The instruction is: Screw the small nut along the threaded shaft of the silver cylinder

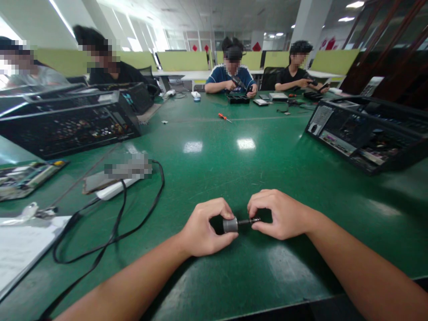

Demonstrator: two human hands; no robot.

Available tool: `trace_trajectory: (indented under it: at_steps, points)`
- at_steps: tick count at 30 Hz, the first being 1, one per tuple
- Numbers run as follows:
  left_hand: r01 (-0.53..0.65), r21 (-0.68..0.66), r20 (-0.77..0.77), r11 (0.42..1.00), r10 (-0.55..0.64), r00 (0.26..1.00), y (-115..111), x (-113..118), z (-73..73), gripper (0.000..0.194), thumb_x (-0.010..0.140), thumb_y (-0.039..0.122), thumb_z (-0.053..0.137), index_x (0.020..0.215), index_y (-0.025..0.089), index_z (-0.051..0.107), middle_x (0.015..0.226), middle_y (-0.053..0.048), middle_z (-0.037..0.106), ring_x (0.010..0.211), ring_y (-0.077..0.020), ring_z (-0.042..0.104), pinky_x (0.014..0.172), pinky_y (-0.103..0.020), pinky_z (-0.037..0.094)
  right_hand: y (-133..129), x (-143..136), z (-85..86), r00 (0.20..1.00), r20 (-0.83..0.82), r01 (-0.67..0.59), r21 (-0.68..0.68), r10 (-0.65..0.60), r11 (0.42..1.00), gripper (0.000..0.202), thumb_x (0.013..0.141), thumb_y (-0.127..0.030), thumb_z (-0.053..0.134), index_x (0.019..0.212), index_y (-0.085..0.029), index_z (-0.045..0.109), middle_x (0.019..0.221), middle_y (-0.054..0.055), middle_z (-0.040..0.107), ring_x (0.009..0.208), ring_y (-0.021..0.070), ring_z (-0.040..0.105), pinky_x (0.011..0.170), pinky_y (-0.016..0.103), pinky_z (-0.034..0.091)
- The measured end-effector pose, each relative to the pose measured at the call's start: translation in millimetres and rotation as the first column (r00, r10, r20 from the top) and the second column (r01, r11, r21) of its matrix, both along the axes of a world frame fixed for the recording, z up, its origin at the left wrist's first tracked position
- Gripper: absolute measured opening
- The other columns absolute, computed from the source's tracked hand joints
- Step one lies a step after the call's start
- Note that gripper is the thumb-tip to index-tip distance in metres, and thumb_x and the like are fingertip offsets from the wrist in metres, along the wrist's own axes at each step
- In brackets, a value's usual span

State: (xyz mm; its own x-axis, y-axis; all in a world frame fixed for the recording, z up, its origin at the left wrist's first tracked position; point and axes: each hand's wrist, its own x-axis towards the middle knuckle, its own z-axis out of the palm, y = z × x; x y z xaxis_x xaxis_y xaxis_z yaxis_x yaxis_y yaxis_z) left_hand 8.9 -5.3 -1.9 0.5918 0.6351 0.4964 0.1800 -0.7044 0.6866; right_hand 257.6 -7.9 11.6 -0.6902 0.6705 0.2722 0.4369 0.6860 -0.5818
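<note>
Just above the green table, my left hand (205,229) is closed around a short grey metal cylinder (230,225), gripped between thumb and fingers. A thin dark shaft (244,222) sticks out of the cylinder's right side; together they look like a small motor. My right hand (281,215) pinches the far end of this shaft, where a small shiny dark tip (255,220) shows between thumb and forefinger. Whether the tip is a separate piece, I cannot tell.
Left lie a white power strip (115,189) with black cable (155,196), a clipboard (30,249) and a circuit board (26,180). Opened computer cases (73,125) flank the table. An orange screwdriver (222,116) lies farther back. Several people sit around; one (232,80) holds a power tool.
</note>
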Motion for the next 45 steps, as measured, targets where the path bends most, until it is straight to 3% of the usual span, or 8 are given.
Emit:
trace_trajectory:
  at_steps: [45]
  points:
    - [-0.004, -0.001, -0.009, 1.000, 0.004, 1.000, 3.2, -3.8, -2.3, 0.023, 0.069, 0.013, 0.079, 0.081, 0.018, 0.060, 0.081, -0.005, 0.069, 0.073, -0.0174, 0.065, 0.069, -0.029, 0.050, 4.0, 8.9, 3.3, 0.994, 0.107, 0.015, -0.054, -0.009, 0.998, 0.009, 0.076, -0.018, 0.072, 0.084, -0.018, 0.068, 0.089, 0.003, 0.073, 0.083, 0.0185, 0.067, 0.083, 0.031, 0.047]
